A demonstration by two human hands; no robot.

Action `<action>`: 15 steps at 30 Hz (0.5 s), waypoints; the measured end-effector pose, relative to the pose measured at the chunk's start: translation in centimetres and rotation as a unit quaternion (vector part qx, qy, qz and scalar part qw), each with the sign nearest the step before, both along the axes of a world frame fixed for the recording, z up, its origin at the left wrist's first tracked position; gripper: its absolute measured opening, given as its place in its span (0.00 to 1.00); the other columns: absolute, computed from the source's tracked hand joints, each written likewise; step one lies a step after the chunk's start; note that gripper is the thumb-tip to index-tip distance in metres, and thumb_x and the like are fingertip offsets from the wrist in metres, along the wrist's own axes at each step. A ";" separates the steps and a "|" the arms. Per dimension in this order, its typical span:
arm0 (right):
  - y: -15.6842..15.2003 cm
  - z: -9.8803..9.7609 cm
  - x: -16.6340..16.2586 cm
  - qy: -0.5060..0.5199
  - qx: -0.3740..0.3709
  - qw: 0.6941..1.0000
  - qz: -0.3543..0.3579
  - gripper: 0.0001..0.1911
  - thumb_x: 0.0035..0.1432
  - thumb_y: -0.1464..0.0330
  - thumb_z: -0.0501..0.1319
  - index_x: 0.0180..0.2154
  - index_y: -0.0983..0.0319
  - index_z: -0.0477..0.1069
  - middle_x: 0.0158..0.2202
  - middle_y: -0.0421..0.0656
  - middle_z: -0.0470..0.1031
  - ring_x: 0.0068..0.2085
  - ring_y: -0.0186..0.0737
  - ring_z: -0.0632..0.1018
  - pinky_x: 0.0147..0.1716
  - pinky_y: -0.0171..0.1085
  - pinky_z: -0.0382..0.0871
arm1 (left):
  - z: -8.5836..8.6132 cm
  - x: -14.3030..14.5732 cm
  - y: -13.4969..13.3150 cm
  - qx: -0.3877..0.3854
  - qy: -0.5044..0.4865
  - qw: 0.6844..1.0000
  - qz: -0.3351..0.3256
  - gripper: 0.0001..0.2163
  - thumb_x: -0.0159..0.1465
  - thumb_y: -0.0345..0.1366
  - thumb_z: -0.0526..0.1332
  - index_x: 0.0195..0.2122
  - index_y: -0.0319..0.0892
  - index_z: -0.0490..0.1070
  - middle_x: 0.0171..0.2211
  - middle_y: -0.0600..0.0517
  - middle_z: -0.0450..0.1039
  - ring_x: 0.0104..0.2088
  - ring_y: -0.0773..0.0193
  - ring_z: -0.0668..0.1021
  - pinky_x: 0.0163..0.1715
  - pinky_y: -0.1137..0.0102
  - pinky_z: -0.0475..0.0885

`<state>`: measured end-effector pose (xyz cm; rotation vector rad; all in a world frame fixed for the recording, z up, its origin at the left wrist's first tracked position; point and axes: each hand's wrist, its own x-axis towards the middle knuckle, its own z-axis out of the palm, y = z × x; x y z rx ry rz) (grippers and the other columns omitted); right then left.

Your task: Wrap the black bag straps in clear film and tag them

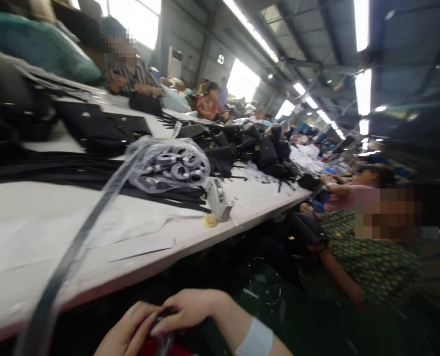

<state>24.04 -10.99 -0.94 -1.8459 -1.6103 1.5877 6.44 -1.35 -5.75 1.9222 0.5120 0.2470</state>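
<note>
Low in the view, below the table's front edge, my left hand (129,327) and my right hand (192,310) come together. Both have their fingers closed around a small dark, shiny piece, mostly hidden by the fingers, so its kind is unclear. Something red shows just beneath them. A white band wraps my right forearm. On the table, a clear plastic bag (156,170) holds several rolled dark straps. From it a long dark strap in clear plastic (88,230) hangs over the table edge at the left, apart from my hands.
The long white table (74,257) bears flat black strips (56,170), black bags (257,143), a grey tape dispenser (219,198) and a yellow roll (210,220). A co-worker in a patterned green top (371,267) sits close at right, holding a black bag (309,228). Other people work across the table.
</note>
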 end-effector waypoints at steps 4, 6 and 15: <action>2.1 1.2 2.8 -0.029 0.159 0.967 -0.195 0.16 0.64 0.57 0.54 0.38 0.61 0.74 0.32 0.41 0.77 0.29 0.35 0.76 0.29 0.32 0.69 | 2.9 -1.3 -0.2 -0.028 0.018 0.999 0.033 0.16 0.66 0.48 0.50 0.36 0.45 0.74 0.35 0.50 0.75 0.39 0.58 0.77 0.44 0.67 0.71; 4.1 0.9 3.9 -0.095 0.257 0.931 -0.240 0.14 0.64 0.60 0.55 0.37 0.61 0.74 0.33 0.43 0.77 0.32 0.37 0.76 0.34 0.35 0.70 | 3.8 -1.6 0.0 -0.042 0.032 0.998 0.045 0.17 0.66 0.48 0.50 0.32 0.43 0.71 0.33 0.51 0.72 0.37 0.60 0.75 0.42 0.68 0.70; 10.6 -3.0 3.7 -0.296 0.445 0.836 -0.121 0.10 0.59 0.67 0.63 0.43 0.58 0.78 0.39 0.47 0.75 0.43 0.44 0.73 0.46 0.41 0.69 | 2.8 -1.9 0.5 -0.115 0.023 0.989 0.091 0.15 0.64 0.47 0.53 0.29 0.41 0.68 0.27 0.55 0.69 0.32 0.63 0.71 0.34 0.71 0.66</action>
